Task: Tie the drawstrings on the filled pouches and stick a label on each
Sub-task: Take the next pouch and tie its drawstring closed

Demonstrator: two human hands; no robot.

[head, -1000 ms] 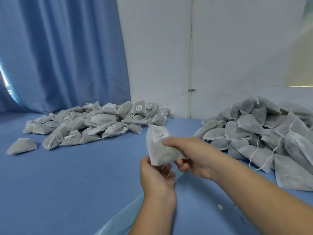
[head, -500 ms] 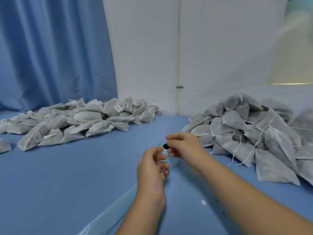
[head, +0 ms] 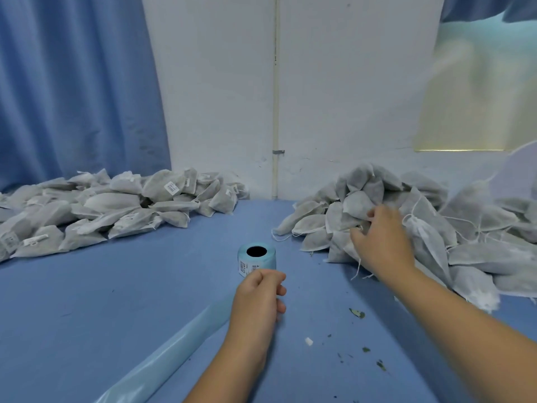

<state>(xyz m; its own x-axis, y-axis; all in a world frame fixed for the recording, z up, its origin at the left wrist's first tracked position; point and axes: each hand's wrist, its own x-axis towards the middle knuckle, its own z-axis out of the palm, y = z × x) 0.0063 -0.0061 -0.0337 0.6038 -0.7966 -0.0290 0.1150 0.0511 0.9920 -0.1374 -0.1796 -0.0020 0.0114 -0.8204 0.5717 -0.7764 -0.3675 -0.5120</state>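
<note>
Grey non-woven drawstring pouches (head: 453,228), filled and with white strings loose, are heaped at the right of the frame on the blue counter (head: 116,301). A second heap of labelled pouches (head: 116,207) lies at the left, below the blue curtain (head: 72,97). The right hand (head: 383,245) is sunk into the near edge of the right heap, its fingers (head: 360,238) curled into the fabric of one pouch (head: 340,219). The left hand (head: 258,298) is held just in front of the pale blue roll of labels (head: 257,258), its fingers loosely curled. Whether the trailing pale blue backing strip (head: 162,359) is pinched cannot be told.

Picking the next pouch is judged to be the step in hand. A single pouch is best taken by its body and lifted clear, so that tangled neighbouring strings are not dragged along. The neck should be kept uppermost, since dark crumbs (head: 357,313) are already scattered on the counter.
</note>
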